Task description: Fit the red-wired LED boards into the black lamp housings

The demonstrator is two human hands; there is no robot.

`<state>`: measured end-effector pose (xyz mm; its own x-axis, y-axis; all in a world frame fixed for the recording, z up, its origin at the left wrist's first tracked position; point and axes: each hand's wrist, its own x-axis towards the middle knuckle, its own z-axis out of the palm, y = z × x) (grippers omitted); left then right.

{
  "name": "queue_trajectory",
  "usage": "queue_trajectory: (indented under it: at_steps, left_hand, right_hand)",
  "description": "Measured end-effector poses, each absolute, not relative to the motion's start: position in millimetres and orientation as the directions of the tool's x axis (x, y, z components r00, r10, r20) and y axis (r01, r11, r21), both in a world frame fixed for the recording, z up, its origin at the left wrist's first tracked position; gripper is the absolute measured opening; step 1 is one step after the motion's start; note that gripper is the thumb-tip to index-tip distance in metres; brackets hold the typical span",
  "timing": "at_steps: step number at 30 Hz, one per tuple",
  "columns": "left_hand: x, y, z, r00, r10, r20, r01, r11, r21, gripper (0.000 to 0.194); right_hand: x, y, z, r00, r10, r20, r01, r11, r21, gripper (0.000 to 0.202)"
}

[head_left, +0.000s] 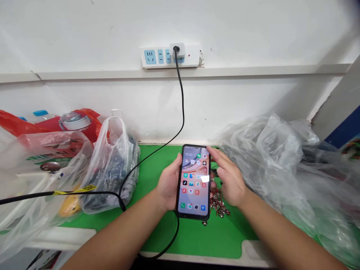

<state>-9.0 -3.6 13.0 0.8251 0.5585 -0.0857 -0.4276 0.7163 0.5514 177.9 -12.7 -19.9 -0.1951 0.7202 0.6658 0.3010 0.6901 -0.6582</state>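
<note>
A smartphone (194,187) in a black case, its screen lit with app icons and the time 12:40, is held upright over the green mat. My left hand (168,183) is closed around its left side, thumb along the edge; fingertips show past the right edge. My right hand (229,180) is beside the phone's right side. Its stretched fingers reach the upper right corner, while its thumb stays apart from the phone. Behind and below the phone lies a pile of small shiny metal parts with red wires (221,206), partly hidden by the phone and hand.
A white power strip (192,60) on the wall holds a charger plug (177,50). Its black cable (182,101) hangs down and loops below my left forearm. Filled plastic bags (109,168) stand at left; a large clear bag (270,157) lies at right. The green mat (219,240) covers the table.
</note>
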Motion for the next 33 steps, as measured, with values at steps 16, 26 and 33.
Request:
queue_trajectory:
  at_steps: [16, 26, 33]
  left_hand:
    - [-6.3, -5.6, 8.2, 0.748, 0.66, -0.071, -0.508, 0.638, 0.578, 0.066]
    - [-0.1, -3.8, 10.0, 0.517, 0.856, -0.003, -0.701, 0.426, 0.572, 0.064]
    - [-0.4, -4.0, 12.0, 0.523, 0.852, 0.017, -0.71, 0.426, 0.56, 0.064]
  right_hand:
    - [176.1, -12.2, -20.5, -0.198, 0.705, 0.681, 0.34, 0.701, -0.627, 0.061]
    - [153.8, -26.0, -17.0, -0.454, 0.692, 0.561, 0.385, 0.72, -0.577, 0.126]
    - [158.4, -22.1, -16.5, -0.47, 0.673, 0.571, 0.358, 0.737, -0.574, 0.128]
